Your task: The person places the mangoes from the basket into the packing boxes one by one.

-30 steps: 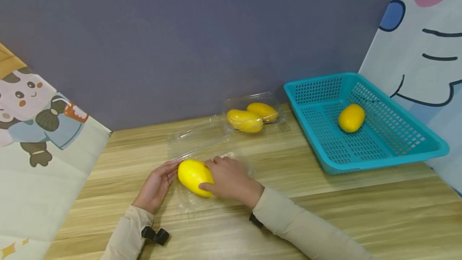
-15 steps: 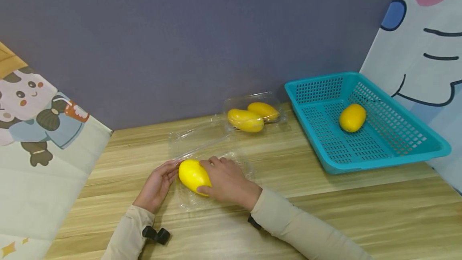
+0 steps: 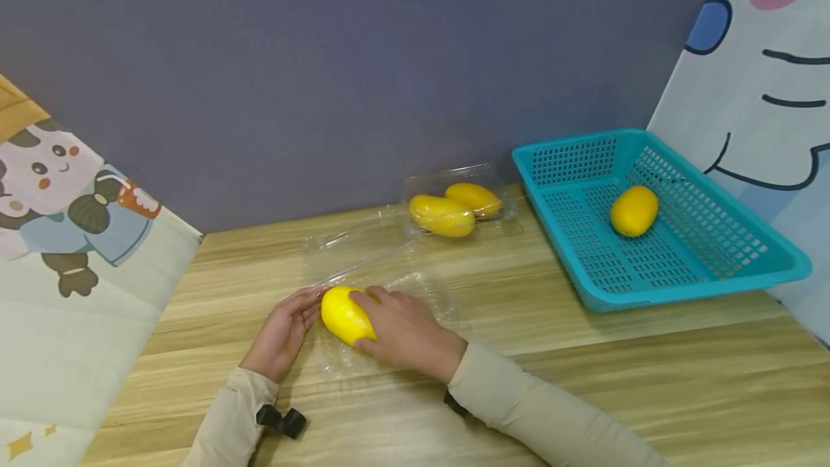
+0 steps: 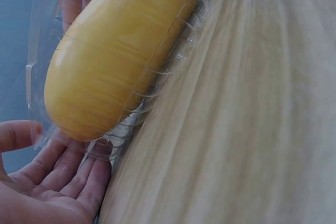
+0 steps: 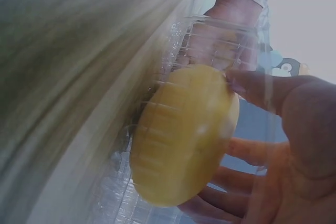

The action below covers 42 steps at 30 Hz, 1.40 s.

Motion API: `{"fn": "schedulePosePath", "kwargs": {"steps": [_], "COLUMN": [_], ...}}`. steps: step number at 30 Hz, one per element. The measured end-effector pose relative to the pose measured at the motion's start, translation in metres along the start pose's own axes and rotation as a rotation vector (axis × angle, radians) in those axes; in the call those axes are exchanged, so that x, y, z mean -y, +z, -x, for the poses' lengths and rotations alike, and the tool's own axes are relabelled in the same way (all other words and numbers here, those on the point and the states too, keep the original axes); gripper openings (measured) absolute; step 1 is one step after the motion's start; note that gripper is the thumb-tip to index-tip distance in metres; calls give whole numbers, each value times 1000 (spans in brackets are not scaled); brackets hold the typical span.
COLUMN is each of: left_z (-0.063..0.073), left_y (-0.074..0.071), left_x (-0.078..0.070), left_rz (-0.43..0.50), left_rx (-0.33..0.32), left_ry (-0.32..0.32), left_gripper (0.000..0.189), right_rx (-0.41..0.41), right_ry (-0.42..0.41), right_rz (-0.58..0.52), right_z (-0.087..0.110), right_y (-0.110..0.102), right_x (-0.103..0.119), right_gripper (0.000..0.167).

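A yellow mango (image 3: 344, 316) lies in the base of a clear plastic clamshell box (image 3: 344, 365), whose lid (image 3: 357, 247) is folded back toward the wall. My right hand (image 3: 405, 330) holds the mango from its right side, thumb in front and fingers over the far side. In the right wrist view the thumb tip touches the mango (image 5: 184, 140) near its upper end. My left hand (image 3: 282, 330) rests at the box's left side, fingers straight. The left wrist view shows the left fingers (image 4: 68, 166) against the clear wall below the mango's end.
Behind the lid, another clear clamshell (image 3: 483, 173) contains two mangoes (image 3: 441, 216) by the grey wall (image 3: 389, 78). At the right stands a turquoise plastic basket (image 3: 583, 287) with one mango (image 3: 634, 212) in it. Everything stands on a wood-grain table (image 3: 583, 395).
My right hand has shifted slightly left over the mango and covers more of it. The left hand stays at the box's side.
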State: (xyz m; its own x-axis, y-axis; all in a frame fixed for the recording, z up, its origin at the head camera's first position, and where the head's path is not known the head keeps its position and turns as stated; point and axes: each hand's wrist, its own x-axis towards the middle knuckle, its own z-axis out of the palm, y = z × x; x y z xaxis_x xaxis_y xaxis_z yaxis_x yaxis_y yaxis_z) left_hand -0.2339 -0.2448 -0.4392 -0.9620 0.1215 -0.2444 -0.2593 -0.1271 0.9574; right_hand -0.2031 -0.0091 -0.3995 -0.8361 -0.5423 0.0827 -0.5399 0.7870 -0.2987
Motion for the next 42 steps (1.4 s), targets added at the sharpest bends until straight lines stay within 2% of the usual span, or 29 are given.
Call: {"fn": "schedulePosePath", "kwargs": {"steps": [9,18,25,34,42], "left_z": [1,1,2,1,0], "left_y": [-1,-1,-1,-1,-1], "left_x": [1,0,0,0,1], "left_rz": [-2,6,3,20,21], "left_rx": [7,9,11,-1,1], "left_ry": [7,11,6,8,3], "left_gripper": [22,21,21,20,20], "right_rx": [-2,-8,-12,-18,-82], "right_ry": [8,-44,-48,-12,42], "right_rz": [14,1,-16,-38,-49], "right_z": [1,1,2,9,23], "right_y": [1,1,0,-32,-49], "right_x": [1,2,1,-14,-37], "right_gripper": [71,73,73,72,73]}}
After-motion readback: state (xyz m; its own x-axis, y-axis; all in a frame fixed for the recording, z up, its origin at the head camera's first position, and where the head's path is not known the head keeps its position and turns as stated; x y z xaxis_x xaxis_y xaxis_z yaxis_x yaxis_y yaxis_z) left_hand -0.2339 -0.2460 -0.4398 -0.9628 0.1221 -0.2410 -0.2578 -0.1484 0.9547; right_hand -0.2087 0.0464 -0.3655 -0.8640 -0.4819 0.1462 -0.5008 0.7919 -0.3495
